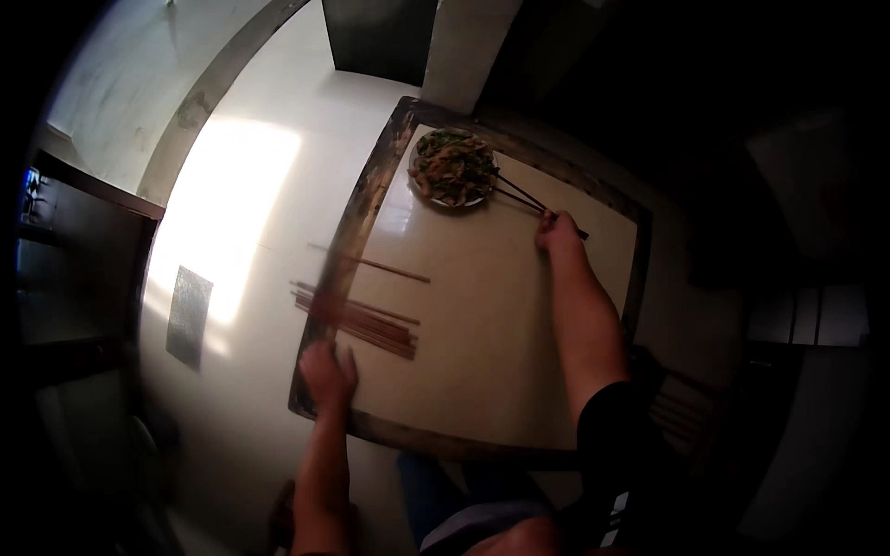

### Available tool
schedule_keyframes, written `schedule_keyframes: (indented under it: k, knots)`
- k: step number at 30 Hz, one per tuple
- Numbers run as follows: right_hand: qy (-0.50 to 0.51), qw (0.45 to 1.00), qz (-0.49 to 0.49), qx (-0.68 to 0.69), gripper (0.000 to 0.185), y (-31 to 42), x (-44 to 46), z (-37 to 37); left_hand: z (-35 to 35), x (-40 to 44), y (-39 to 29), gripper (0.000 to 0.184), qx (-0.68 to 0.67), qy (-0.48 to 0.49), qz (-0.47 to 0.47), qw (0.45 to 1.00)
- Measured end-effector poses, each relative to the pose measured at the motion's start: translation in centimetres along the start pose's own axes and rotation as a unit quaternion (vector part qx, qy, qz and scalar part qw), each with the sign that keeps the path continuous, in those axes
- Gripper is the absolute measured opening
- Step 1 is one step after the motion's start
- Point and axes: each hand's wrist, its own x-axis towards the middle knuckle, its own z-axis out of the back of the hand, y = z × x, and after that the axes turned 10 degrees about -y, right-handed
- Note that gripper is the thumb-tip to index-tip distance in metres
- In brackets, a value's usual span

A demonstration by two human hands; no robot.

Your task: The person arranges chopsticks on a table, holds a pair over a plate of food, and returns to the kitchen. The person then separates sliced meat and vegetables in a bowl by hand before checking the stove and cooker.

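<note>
Our left hand (328,374), fingers too blurred to read, sits beside the crosswise stick bundle (375,326), table's left edge (331,269); beyond, our right hand (556,230) pinches dark chopsticks (524,195) pointing away-left at food (451,165), table's far-left corner.

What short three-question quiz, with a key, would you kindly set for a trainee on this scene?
1. Multiple choice: what does the person's right hand hold?
A) a spoon
B) a pair of chopsticks
C) a knife

2. True or false: the heap of food is at the side of the table nearest the person's body.

3. Fill in the blank: the pile of reddish sticks lies closer to the person's ____ hand.

Key:
1. B
2. False; it is near a far corner.
3. left; the left hand is just beside the pile.
</note>
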Motion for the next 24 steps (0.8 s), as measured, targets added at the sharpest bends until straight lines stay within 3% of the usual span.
schedule_keyframes:
  k: [4, 6, 7, 9, 10, 12, 13, 16, 21, 24]
  knots:
    - [0.058, 0.998, 0.03, 0.014, 0.028, 2.0, -1.3, 3.0, 0.3, 0.2, -0.2, 0.024, 0.009, 0.016, 0.01, 1.0]
    - [0.196, 0.979, 0.048, 0.029, 0.028, 3.1, -3.2, 3.8, 0.3, 0.3, -0.3, 0.024, 0.006, 0.006, 0.008, 1.0]
    - [0.196, 0.979, 0.048, 0.026, 0.028, 3.4, -4.6, 4.1, 0.5, 0.2, -0.3, 0.024, 0.005, 0.0, 0.006, 1.0]
    - [0.265, 0.942, 0.204, -0.037, 0.021, 3.8, -9.7, 4.2, 0.5, 0.4, -0.4, 0.025, 0.008, -0.006, -0.002, 1.0]
    - [0.264, 0.942, 0.202, -0.039, 0.021, 3.5, -11.6, 4.7, 0.8, 0.4, -0.4, 0.025, 0.012, -0.01, -0.012, 1.0]
    - [0.273, 0.901, 0.315, -0.117, 0.019, 2.6, -14.2, 4.9, 0.8, 0.7, -0.4, 0.026, 0.015, -0.005, -0.01, 1.0]
    - [0.272, 0.902, 0.313, -0.119, 0.019, 2.2, -14.7, 5.2, 0.9, 0.6, -0.6, 0.026, 0.018, 0.005, -0.009, 1.0]
    - [0.253, 0.797, 0.481, -0.264, 0.018, 0.6, -16.0, 5.0, 0.9, 0.6, -0.5, 0.027, 0.03, 0.015, -0.004, 0.999]
    - [0.292, 0.758, 0.52, -0.266, 0.015, -1.8, -14.8, 4.8, 0.9, 0.5, -0.7, 0.028, 0.048, 0.019, 0.0, 0.999]
    - [0.314, 0.682, 0.58, -0.318, 0.011, -2.3, -14.3, 4.6, 0.8, 0.4, -0.6, 0.029, 0.041, 0.019, 0.008, 0.999]
